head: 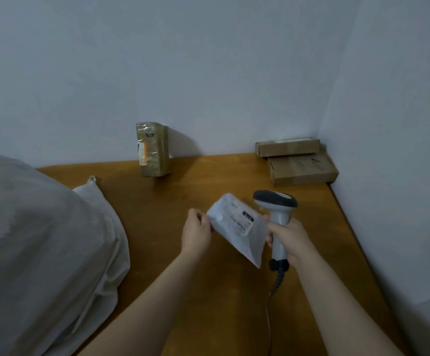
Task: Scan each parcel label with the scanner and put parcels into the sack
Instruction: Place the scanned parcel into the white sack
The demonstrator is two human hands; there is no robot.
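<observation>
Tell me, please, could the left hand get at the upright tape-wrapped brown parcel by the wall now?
Likely not yet: the left hand pinches the white plastic mailer, so it is occupied. Nothing stands between it and the upright tape-wrapped brown parcel, which sits far back against the wall.

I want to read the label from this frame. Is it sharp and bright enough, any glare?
Head view: dim, soft light; the white parcel is blurred, its label unreadable; the upright box shows glare near its top and casts a shadow on the wall.
</observation>
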